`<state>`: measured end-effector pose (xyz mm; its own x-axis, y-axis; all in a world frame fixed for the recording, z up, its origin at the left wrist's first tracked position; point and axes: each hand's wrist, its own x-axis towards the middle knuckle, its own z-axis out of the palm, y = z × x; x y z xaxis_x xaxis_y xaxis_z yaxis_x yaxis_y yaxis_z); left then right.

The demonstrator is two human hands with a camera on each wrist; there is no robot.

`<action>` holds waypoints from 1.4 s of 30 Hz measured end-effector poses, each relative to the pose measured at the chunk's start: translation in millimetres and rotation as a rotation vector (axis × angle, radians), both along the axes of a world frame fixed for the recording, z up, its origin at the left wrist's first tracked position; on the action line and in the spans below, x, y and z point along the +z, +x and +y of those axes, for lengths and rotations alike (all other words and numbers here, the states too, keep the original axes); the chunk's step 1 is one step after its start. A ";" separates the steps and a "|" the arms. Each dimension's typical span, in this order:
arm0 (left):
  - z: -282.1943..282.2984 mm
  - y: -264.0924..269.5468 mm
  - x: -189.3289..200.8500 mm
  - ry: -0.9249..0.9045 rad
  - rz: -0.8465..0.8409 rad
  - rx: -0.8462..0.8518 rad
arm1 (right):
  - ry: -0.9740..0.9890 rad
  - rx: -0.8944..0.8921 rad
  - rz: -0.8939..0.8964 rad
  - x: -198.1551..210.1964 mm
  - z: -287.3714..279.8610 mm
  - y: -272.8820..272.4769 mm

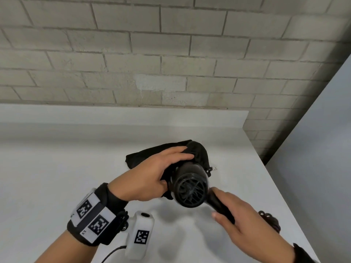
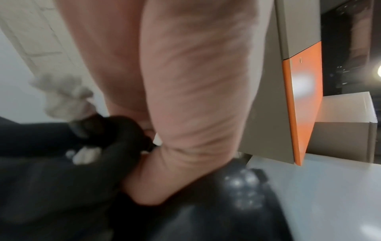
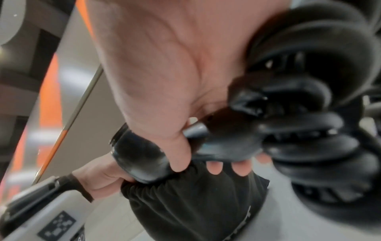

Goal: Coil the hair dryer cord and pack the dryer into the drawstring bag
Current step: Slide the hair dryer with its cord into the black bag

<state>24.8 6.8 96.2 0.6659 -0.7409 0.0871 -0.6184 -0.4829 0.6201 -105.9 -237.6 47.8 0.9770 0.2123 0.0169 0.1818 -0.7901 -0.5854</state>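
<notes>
A: We mark the hair dryer (image 1: 190, 188) as glossy black, its rear grille black too; the coiled cord (image 3: 313, 127) is the same black.

B: We note the drawstring bag (image 1: 167, 150) as matt black, with a pale, off-white tassel (image 2: 62, 96) on its string.

A: We label the table (image 1: 76, 164) plain white, and the wall (image 1: 152, 54) as off-white brick with grey joints.

B: We show the wrist band (image 1: 93, 215) black, carrying white tags printed with black square-block patterns; the white camera block (image 1: 140, 234) bears one too.

A: In the left wrist view, we mark a grey panel (image 2: 266, 114) edged in bright orange.
</notes>
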 end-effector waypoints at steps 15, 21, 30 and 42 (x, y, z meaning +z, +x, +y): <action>-29.8 -42.3 -24.4 0.148 -0.081 -0.011 | -0.115 -0.165 0.206 -28.3 33.2 42.2; -28.2 -44.0 -45.7 0.211 -0.035 -0.023 | -0.135 -0.186 0.246 -59.3 47.7 52.8; -15.6 -43.2 -64.4 0.138 -0.036 0.060 | -0.097 -0.038 0.279 -28.0 32.5 42.8; 1.6 -63.8 -86.6 0.283 -0.020 0.372 | 0.260 -0.073 0.313 -45.0 -7.9 -2.9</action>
